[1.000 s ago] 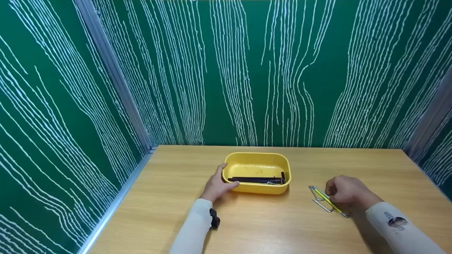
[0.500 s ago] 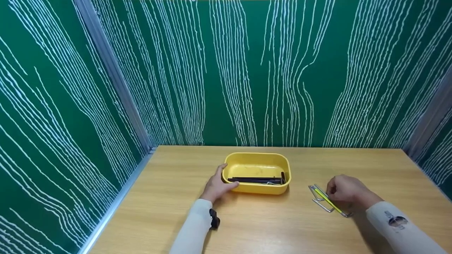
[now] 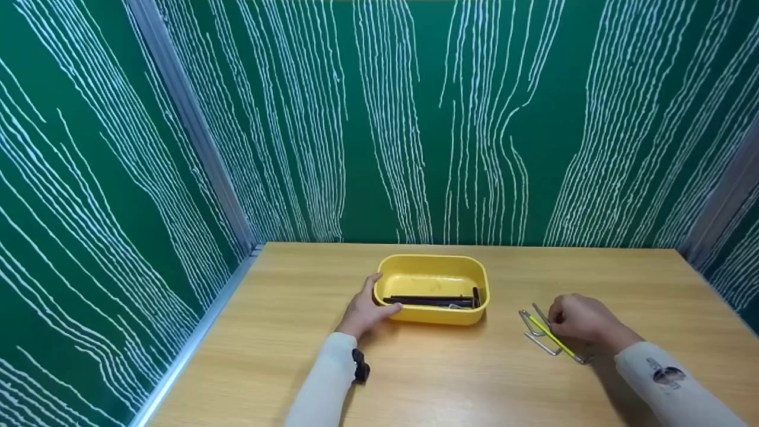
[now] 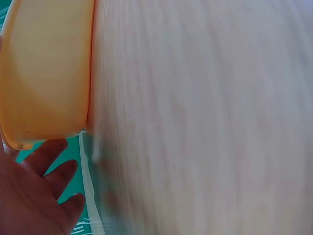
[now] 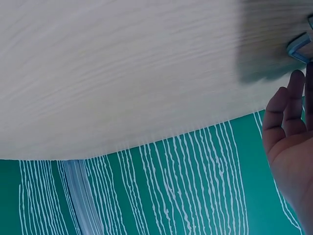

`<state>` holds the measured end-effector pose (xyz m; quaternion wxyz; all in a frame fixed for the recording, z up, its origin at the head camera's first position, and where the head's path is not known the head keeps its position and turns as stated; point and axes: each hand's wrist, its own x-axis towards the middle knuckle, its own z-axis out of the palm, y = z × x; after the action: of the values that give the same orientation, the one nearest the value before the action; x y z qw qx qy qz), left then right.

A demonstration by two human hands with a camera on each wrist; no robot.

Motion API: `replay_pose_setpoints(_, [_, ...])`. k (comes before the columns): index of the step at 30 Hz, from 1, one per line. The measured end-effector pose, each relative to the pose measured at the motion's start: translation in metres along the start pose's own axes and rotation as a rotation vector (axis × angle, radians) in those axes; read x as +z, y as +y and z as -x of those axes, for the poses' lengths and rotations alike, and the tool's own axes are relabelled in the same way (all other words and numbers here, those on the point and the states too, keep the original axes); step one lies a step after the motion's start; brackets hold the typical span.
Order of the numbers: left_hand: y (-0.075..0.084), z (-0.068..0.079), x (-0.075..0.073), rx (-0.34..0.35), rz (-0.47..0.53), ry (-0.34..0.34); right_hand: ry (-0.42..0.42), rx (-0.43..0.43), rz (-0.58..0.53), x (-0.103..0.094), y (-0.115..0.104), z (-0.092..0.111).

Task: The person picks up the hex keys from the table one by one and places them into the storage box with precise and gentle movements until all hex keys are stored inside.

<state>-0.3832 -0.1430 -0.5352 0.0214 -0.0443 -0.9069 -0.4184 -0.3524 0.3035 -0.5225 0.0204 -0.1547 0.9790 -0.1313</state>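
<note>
My left hand (image 3: 363,311) holds the left end of a yellow plastic bin (image 3: 436,317), thumb over the front rim and fingers along the end wall. Inside lie dark slim rods (image 3: 430,300), one with a bent end, and a small silvery piece. To the right, my right hand (image 3: 584,320) pinches a grey Allen key (image 3: 539,313), most of it hidden by the fingers. Beside that hand on the table lie a yellow-sleeved Allen key (image 3: 552,337) and silver Allen keys (image 3: 542,345). The right wrist view catches an L-shaped metal end (image 5: 297,48) beyond the fingertips.
The wooden table (image 3: 439,379) carries the bin and the keys. Green walls (image 3: 379,148) with white wavy lines stand behind and at both sides, with grey metal posts (image 3: 190,118) at the corners.
The grey key by my right fingers has come into sight, its end swinging out away from the yellow key. My left hand and the bin stay in place.
</note>
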Motion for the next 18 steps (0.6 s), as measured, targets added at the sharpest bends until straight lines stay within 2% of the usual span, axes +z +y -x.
replay_pose_setpoints(6, [0.0,-0.002,0.0,0.001,0.005,-0.002,0.037,0.067,-0.087,-0.006,-0.007,-0.003])
replay_pose_setpoints(18, [0.0,0.001,-0.001,-0.003,0.01,-0.005,0.123,0.091,-0.124,-0.01,-0.022,-0.008])
